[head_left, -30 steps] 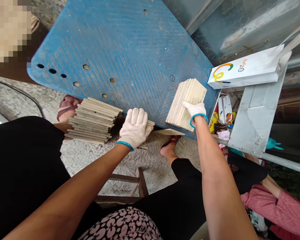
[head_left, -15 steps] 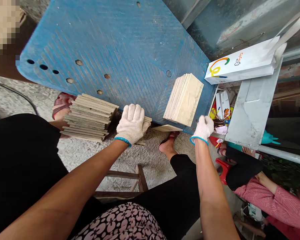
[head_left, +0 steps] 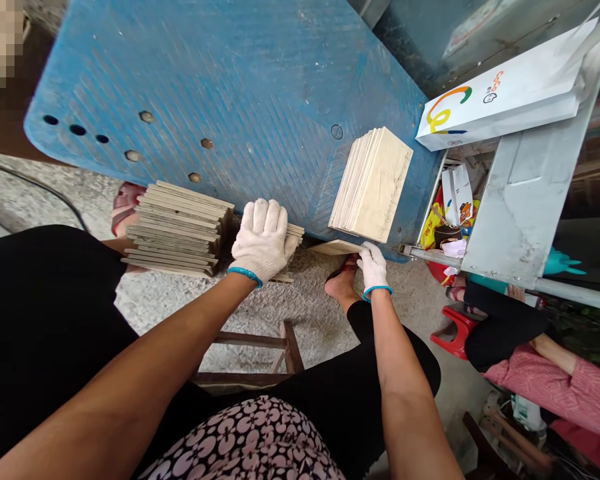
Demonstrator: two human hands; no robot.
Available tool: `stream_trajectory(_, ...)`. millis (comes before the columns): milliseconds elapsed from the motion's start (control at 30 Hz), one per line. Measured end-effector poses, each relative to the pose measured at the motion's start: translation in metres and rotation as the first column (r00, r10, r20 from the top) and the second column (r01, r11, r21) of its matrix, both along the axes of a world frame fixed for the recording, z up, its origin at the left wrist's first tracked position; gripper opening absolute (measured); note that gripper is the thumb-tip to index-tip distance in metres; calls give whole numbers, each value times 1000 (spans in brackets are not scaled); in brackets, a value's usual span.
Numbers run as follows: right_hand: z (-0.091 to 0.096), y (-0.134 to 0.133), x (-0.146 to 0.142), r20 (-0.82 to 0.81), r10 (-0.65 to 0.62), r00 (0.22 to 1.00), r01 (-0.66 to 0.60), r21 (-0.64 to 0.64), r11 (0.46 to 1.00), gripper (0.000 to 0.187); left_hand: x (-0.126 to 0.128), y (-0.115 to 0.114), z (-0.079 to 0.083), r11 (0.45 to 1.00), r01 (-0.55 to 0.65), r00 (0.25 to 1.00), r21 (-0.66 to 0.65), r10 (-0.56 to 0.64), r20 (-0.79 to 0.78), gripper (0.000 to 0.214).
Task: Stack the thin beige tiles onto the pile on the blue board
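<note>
My left hand point(head_left: 259, 241), in a white knit glove with a blue cuff, lies flat on a low stack of thin wooden boards point(head_left: 295, 233), fingers stretched out side by side. Most of that stack is hidden under the hand. My right hand point(head_left: 373, 268), gloved the same way, grips the right end of a single thin wooden board point(head_left: 336, 248) at the near edge of the blue table. Just beyond it on the table stands a block of pale boards point(head_left: 377, 187). Left of my left hand is a slanted pile of boards point(head_left: 177, 230).
The blue plastic table point(head_left: 240, 87) has several holes. At the right are a white paper bag point(head_left: 500, 87), a metal ledge point(head_left: 523, 207) and a bin of wrappers point(head_left: 450, 207). Another person in a pink sleeve point(head_left: 555, 380) sits by a red stool point(head_left: 455, 332). A wooden stool point(head_left: 293, 347) is below.
My right hand has moved left and down from the table's right corner and closed on the end of the single board. My left hand stays on its stack. The view has shifted slightly.
</note>
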State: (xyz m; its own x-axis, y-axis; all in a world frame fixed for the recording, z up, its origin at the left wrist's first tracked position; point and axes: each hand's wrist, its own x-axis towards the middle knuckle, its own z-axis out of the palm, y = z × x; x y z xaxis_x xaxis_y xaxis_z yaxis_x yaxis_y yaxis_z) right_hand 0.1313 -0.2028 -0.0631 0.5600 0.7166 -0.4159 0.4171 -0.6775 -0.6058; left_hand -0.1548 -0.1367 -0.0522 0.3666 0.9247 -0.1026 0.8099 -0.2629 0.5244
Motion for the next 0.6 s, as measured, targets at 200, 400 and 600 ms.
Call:
stream_trajectory(200,19,0,-6,27,177,984,-177,9,984,36,0,1,1,999,27,998,30,-25,-63,63)
stream_trajectory(400,43,3,-29,88,353,931,-353,-24,935,35,-1,0,0,1000,21,999,13,-21,-35,61)
stream_trajectory(600,94,4,-27,90,352,931,-355,14,935,32,-1,3,8,1000,3,1000,11,-3,3,54)
